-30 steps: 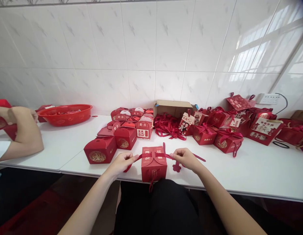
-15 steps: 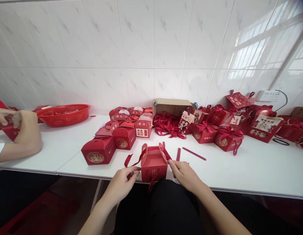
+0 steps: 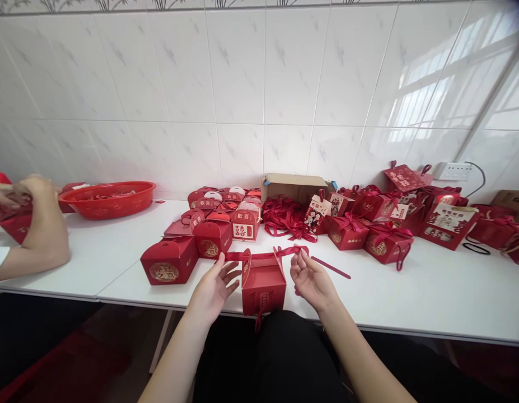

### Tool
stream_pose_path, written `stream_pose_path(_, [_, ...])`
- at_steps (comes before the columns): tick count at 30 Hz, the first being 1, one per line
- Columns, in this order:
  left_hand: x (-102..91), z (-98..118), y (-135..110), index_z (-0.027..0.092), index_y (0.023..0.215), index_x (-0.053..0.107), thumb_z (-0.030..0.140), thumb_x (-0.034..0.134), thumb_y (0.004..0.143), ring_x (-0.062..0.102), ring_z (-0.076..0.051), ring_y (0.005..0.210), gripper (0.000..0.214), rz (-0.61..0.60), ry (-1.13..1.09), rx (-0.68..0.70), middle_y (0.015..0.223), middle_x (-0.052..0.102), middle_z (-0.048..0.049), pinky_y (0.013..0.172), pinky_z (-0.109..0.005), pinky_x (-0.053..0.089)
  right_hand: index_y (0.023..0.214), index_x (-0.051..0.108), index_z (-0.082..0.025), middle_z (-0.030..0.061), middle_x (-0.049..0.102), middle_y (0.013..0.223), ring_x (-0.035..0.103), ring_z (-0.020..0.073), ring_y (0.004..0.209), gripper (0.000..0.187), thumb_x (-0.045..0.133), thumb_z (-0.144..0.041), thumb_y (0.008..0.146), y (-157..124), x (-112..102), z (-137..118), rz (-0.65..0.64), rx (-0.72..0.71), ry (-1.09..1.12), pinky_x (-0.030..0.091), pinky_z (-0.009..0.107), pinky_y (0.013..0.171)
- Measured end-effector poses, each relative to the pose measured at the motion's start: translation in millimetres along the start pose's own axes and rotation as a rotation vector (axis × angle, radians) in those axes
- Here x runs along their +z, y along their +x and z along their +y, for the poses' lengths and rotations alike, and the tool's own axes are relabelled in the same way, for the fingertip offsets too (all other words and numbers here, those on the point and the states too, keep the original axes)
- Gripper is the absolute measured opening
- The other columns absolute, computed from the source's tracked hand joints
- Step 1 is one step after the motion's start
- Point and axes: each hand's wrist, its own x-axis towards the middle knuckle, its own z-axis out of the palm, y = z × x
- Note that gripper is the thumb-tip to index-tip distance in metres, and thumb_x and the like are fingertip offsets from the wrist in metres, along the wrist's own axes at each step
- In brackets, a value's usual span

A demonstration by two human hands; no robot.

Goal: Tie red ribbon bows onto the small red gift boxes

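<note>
A small red gift box stands at the white table's front edge, its two top flaps up. A dark red ribbon stretches level just above the flaps. My left hand is left of the box, fingers loosely apart, its fingertips at the ribbon's left end. My right hand is right of the box, fingers raised and pinched at the ribbon's right end. A loose ribbon strip lies just beyond my right hand.
Closed red boxes cluster left of centre. Ribbon-tied boxes fill the right. A cardboard box with a ribbon heap sits by the tiled wall. A red basin and another person's arm are at left.
The ribbon, first wrapped tight across the box, came loose and the flaps sprang up. Both hands dropped toward me, then rose again and now stretch the ribbon above the flaps.
</note>
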Motion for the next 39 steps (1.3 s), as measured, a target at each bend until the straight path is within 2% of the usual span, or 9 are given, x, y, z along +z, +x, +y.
stream_pose_path(2, [1.5, 0.0, 2.0, 0.019, 0.085, 0.065, 0.029, 0.063, 0.081, 0.066, -0.014, 0.072, 0.011, 0.036, -0.105, -0.044, 0.085, 0.068, -0.0026, 0.06, -0.024, 0.053, 0.075, 0.061, -0.023, 0.0002, 0.06, 0.071, 0.061, 0.0124, 0.072, 0.005, 0.065, -0.021, 0.074, 1.2, 4.0, -2.2, 0.026, 0.01, 0.021, 0.05, 0.023, 0.058])
stream_pose_path(5, [0.9, -0.3, 2.5, 0.019, 0.084, 0.064, 0.024, 0.061, 0.083, 0.067, -0.014, 0.068, 0.006, 0.099, -0.226, -0.057, 0.078, 0.068, -0.0016, 0.055, -0.023, 0.052, 0.07, 0.059, -0.023, 0.0009, 0.058, 0.067, 0.061, 0.0153, 0.069, 0.009, 0.063, -0.027, 0.077, 0.8, 5.0, -1.5, 0.044, -0.011, -0.041, 0.051, 0.027, 0.056])
stream_pose_path(9, [0.0, 5.4, -0.8, 0.019, 0.081, 0.064, 0.028, 0.056, 0.087, 0.068, -0.014, 0.071, 0.014, 0.148, -0.229, 0.06, 0.074, 0.066, -0.0003, 0.052, -0.021, 0.05, 0.068, 0.059, -0.023, 0.0008, 0.059, 0.063, 0.06, 0.016, 0.065, 0.008, 0.065, -0.025, 0.073, -2.5, 6.4, -1.5, 0.069, -0.022, -0.067, 0.05, 0.028, 0.054])
stream_pose_path(12, [2.5, 16.2, -3.2, 0.02, 0.088, 0.068, 0.029, 0.059, 0.085, 0.067, -0.012, 0.072, 0.013, 0.141, -0.129, 0.216, 0.076, 0.067, 0.0004, 0.053, -0.019, 0.049, 0.071, 0.061, -0.023, 0.0002, 0.061, 0.064, 0.06, 0.0149, 0.065, 0.007, 0.068, -0.022, 0.069, -4.9, 13.8, -8.8, 0.1, -0.052, -0.052, 0.048, 0.027, 0.054])
stream_pose_path(17, [18.0, 43.5, -5.1, 0.019, 0.086, 0.071, 0.033, 0.079, 0.064, 0.062, -0.011, 0.071, 0.028, 0.072, 0.119, 0.531, 0.089, 0.07, -0.0016, 0.057, -0.02, 0.047, 0.075, 0.066, -0.022, 0.0007, 0.068, 0.081, 0.062, 0.0153, 0.076, 0.015, 0.074, -0.024, 0.062, -5.6, 41.2, -33.1, 0.022, -0.199, -0.138, 0.047, 0.025, 0.06])
stream_pose_path(20, [35.8, 61.9, -6.4, 0.016, 0.085, 0.072, 0.045, 0.076, 0.063, 0.061, -0.014, 0.075, 0.036, -0.049, 0.312, 0.612, 0.092, 0.07, -0.0047, 0.06, -0.023, 0.048, 0.071, 0.065, -0.019, -0.0006, 0.066, 0.074, 0.059, 0.0127, 0.069, 0.022, 0.079, -0.027, 0.057, -1.4, 63.1, -48.9, -0.078, -0.345, -0.288, 0.045, 0.024, 0.059])
stream_pose_path(23, [55.8, 77.8, -7.5, 0.015, 0.088, 0.073, 0.045, 0.077, 0.063, 0.062, -0.016, 0.077, 0.039, -0.108, 0.467, 0.678, 0.087, 0.071, -0.0053, 0.066, -0.024, 0.048, 0.073, 0.064, -0.018, -0.0025, 0.062, 0.068, 0.055, 0.01, 0.061, 0.025, 0.078, -0.032, 0.057, 5.5, 82.4, -60.9, -0.139, -0.458, -0.451, 0.043, 0.023, 0.056])
stream_pose_path(29, [82.9, 95.8, -4.0, 0.016, 0.093, 0.074, 0.041, 0.078, 0.062, 0.064, -0.017, 0.079, 0.04, -0.183, 0.521, 0.734, 0.089, 0.072, -0.0067, 0.072, -0.027, 0.048, 0.083, 0.067, -0.018, 0.0001, 0.068, 0.078, 0.059, 0.0105, 0.067, 0.027, 0.075, -0.029, 0.06, 11.6, 105.1, -73.1, -0.186, -0.49, -0.58, 0.042, 0.021, 0.055])
stream_pose_path(39, [102.7, 117.8, -10.7, 0.017, 0.098, 0.073, 0.046, 0.074, 0.066, 0.06, -0.013, 0.068, 0.043, -0.243, 0.529, 0.712, 0.076, 0.07, -0.004, 0.066, -0.024, 0.045, 0.081, 0.067, -0.018, -0.0008, 0.068, 0.076, 0.059, 0.0103, 0.067, 0.026, 0.074, -0.034, 0.061, 7.1, 133.9, -91.7, -0.236, -0.552, -0.583, 0.043, 0.021, 0.056])
